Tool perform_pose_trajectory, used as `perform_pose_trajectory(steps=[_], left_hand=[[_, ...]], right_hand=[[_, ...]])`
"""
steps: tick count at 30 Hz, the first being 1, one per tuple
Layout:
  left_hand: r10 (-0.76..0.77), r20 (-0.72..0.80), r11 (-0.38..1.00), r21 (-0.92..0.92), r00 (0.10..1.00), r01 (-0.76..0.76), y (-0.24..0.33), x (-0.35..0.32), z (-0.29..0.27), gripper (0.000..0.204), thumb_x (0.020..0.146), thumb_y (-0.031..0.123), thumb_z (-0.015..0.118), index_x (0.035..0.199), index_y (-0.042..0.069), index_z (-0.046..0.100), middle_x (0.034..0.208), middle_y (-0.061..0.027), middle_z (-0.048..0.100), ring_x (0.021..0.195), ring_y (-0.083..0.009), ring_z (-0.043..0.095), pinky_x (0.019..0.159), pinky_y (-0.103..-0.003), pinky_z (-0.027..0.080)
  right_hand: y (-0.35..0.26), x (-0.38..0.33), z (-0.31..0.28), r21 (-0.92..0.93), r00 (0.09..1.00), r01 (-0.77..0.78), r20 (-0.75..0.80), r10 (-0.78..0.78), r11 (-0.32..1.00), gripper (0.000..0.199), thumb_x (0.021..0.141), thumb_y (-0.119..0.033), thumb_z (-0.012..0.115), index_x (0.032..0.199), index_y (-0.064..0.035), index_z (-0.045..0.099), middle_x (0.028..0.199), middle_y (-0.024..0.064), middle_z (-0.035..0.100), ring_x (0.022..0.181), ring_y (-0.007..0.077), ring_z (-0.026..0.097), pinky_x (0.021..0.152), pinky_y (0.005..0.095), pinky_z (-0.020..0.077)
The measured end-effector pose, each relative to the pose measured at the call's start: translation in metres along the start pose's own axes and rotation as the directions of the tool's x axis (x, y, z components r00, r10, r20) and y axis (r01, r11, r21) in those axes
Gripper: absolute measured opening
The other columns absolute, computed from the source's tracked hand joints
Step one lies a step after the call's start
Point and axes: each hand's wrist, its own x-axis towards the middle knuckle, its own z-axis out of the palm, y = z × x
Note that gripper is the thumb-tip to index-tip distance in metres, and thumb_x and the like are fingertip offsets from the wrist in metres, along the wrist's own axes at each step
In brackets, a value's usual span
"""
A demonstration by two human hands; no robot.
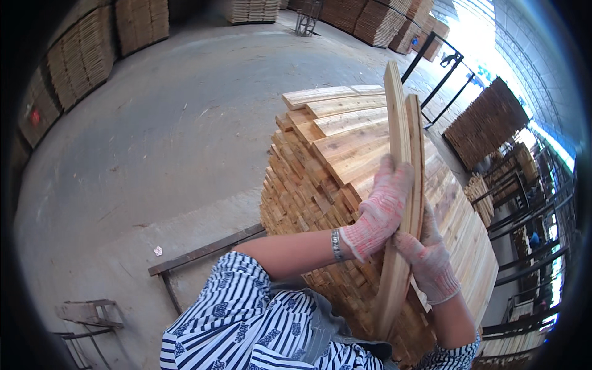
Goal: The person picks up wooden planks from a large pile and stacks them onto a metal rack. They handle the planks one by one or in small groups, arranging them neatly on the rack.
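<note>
Two long, narrow wooden planks (396,117) stand on edge side by side, their far ends slightly apart. My left hand (381,206), in a white and pink knit glove, is closed around them from the left. Closer to me, my right hand (428,259) wears a matching glove and grips the same planks from the right, its thumb across the near plank. Beneath them is a big stack of planks (354,154), with pale flat faces on top and stepped, uneven ends on its left side. Some fingertips are hidden behind the wood.
A dark metal rail (206,250) juts out left of the stack. A small metal stand (89,314) is at the lower left. Tall lumber piles (77,58) line the far left, and more wood (487,123) leans by black frames on the right. Grey concrete floor (166,135) lies between.
</note>
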Motion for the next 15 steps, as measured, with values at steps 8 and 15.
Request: perform_pose_trajectory(steps=[8,15], left_hand=[[0.295,-0.314,0.885,0.446,0.903,-0.134,0.134,0.102,-0.177,0.075,0.094,0.043,0.071,0.15,0.006,0.038,0.137,-0.0181,0.053,0.138,-0.0287,0.045,0.113,-0.047,0.04],[-0.065,-0.408,0.75,0.582,0.911,0.314,0.133,0.24,-0.28,0.056,0.094,0.044,0.069,0.127,-0.001,0.065,0.122,-0.018,0.067,0.102,-0.0271,0.066,0.089,-0.038,0.052]], right_hand=[[-0.043,0.009,-0.062,-0.417,0.965,-0.006,-0.242,-0.104,0.909,0.086,0.076,-0.012,0.08,0.152,-0.0029,0.04,0.138,0.0135,0.056,0.11,0.0183,0.063,0.087,0.0284,0.0582],[0.051,0.01,-0.155,-0.956,0.958,-0.285,-0.287,-0.024,0.07,0.08,0.081,-0.018,0.074,0.153,-0.0093,0.04,0.142,0.0182,0.052,0.133,0.0352,0.048,0.114,0.039,0.0388]])
